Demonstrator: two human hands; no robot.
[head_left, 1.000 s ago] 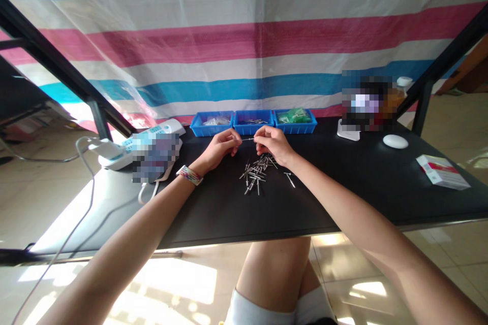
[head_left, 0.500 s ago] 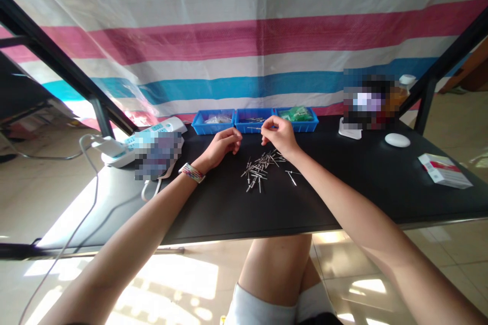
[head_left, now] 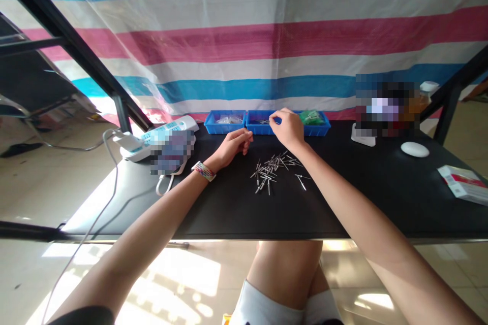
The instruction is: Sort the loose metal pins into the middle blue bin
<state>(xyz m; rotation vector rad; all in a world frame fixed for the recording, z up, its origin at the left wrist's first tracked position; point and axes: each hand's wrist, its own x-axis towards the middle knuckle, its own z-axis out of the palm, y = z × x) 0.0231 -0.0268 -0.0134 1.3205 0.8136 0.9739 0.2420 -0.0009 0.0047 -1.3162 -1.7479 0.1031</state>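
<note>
My right hand (head_left: 288, 127) reaches over the middle blue bin (head_left: 263, 123) at the back of the black table (head_left: 229, 203), fingers pinched on a thin metal pin. My left hand (head_left: 235, 144) rests on the table with its fingers curled, left of a loose pile of small metal pins (head_left: 271, 168); whether it holds anything is hidden. A woven band is on my left wrist. The left blue bin (head_left: 224, 123) holds clear bits, and the right blue bin (head_left: 316, 121) holds green parts.
A white power strip (head_left: 160, 134) with cable lies at the back left next to a blurred object. A white round thing (head_left: 415, 149) and a red-and-white box (head_left: 459, 183) lie at the right. Black frame posts stand at both sides; a striped tarp hangs behind.
My hands were together holding a pin over the pile. My right hand has carried the pin back to the middle bin; my left hand stayed low by the pile.
</note>
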